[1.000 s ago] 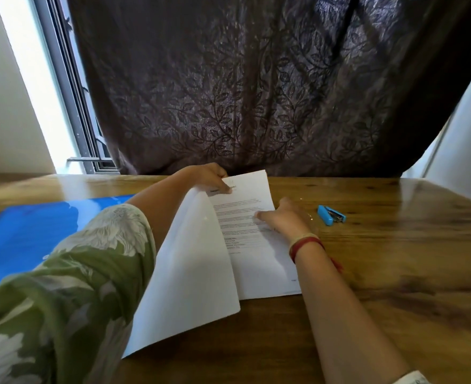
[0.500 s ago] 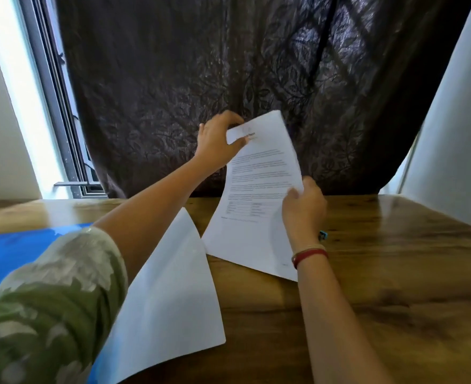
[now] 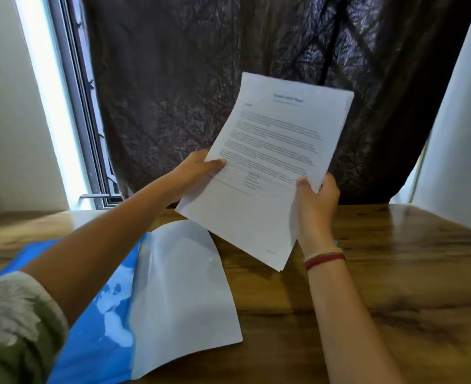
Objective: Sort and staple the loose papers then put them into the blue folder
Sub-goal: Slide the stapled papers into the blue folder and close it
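Above the table (image 3: 395, 273), the papers (image 3: 270, 167) were gripped at nine o'clock by the left hand (image 3: 195, 173) and at four o'clock by the right hand (image 3: 316, 198).

- The wooden table (image 3: 408, 273) in front of me is glossy brown with dark grain.
- A blue folder (image 3: 101, 328) lies flat at my left.
- A white sheet (image 3: 181, 295) rests partly on the folder, partly on the wood, its near edge slightly bowed.
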Demonstrator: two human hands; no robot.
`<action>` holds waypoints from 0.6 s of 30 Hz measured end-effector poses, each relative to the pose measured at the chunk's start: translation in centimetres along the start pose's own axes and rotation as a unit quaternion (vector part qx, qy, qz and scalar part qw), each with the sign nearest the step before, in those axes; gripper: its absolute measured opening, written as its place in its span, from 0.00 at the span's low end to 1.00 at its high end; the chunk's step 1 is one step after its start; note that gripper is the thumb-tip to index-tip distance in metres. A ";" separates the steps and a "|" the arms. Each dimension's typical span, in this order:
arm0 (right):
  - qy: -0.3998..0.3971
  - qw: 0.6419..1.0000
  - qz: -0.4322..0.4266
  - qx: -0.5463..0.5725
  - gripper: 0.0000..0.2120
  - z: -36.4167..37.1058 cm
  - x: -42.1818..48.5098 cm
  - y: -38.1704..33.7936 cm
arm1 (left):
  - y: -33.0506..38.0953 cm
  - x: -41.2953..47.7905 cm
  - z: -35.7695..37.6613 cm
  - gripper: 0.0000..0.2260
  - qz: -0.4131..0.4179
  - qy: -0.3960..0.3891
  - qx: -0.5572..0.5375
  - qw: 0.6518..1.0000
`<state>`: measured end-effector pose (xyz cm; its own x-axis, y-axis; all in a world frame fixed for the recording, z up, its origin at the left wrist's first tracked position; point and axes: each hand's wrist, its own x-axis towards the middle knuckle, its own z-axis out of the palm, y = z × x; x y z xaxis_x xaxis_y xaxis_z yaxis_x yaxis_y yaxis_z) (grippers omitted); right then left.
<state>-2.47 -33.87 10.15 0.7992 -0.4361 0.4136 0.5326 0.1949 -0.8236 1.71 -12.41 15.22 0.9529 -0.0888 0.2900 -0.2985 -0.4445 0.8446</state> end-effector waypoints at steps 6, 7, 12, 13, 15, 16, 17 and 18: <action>-0.094 0.963 0.243 0.072 0.05 0.7 -1.4 2.5 | -3.5 -4.2 -1.6 0.07 0.004 0.099 -0.041 0.994; -0.113 0.956 0.265 0.058 0.05 1.0 -2.0 2.8 | -4.5 -4.8 -2.0 0.07 0.010 0.130 -0.029 0.991; -0.185 0.948 0.260 -0.001 0.09 3.1 -4.2 3.4 | -7.1 -8.3 -2.3 0.11 0.067 0.221 0.026 0.973; -0.179 0.956 0.232 -0.007 0.11 3.4 -4.5 3.4 | -7.1 -9.0 -1.9 0.10 0.082 0.240 0.037 0.967; -0.162 0.972 0.172 -0.010 0.11 4.0 -5.1 3.1 | -6.8 -10.3 -1.1 0.10 0.106 0.282 0.035 0.953; -0.154 0.978 0.142 -0.007 0.11 4.2 -5.3 3.0 | -6.7 -10.6 -0.8 0.10 0.118 0.300 0.027 0.946; -0.148 0.982 0.114 -0.004 0.10 4.4 -5.5 2.8 | -6.6 -11.0 -0.7 0.11 0.125 0.312 0.025 0.942; -0.143 0.986 0.090 -0.003 0.09 4.5 -5.6 2.7 | -6.6 -11.2 -0.6 0.11 0.130 0.321 0.022 0.938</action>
<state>-4.27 -26.91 7.34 0.9268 -0.1285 0.3528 0.3743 0.2400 -0.8957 -6.96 -7.95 6.64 0.6154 0.3501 0.7062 -0.4994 -0.5200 0.6930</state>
